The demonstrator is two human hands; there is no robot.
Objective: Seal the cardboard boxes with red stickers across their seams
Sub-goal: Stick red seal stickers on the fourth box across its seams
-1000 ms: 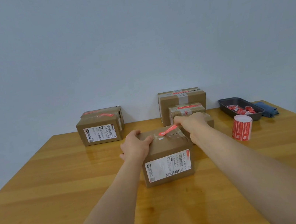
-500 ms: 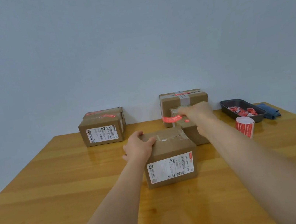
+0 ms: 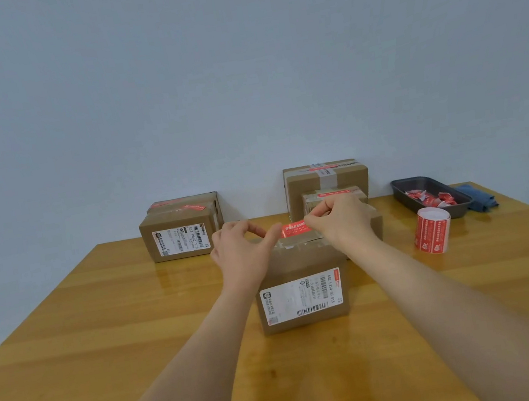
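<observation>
Sticker (image 3: 293, 229) held level just above the near box (image 3: 300, 284) at mid-desk, long axis left to right. Left hand (image 3: 241, 250) and right hand (image 3: 341, 222) pinch opposite ends; the top lies directly below.

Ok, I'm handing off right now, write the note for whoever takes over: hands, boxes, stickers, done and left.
Left hand and right hand each pinch one end of a red sticker, held just above the near box; not stuck down yet.
Sticker roll stands right of that box; the dark tray behind it holds red scraps.
Done: left boxes and back boxes show red stickers on top.
Left: press this sticker across the near box's seam.
</observation>
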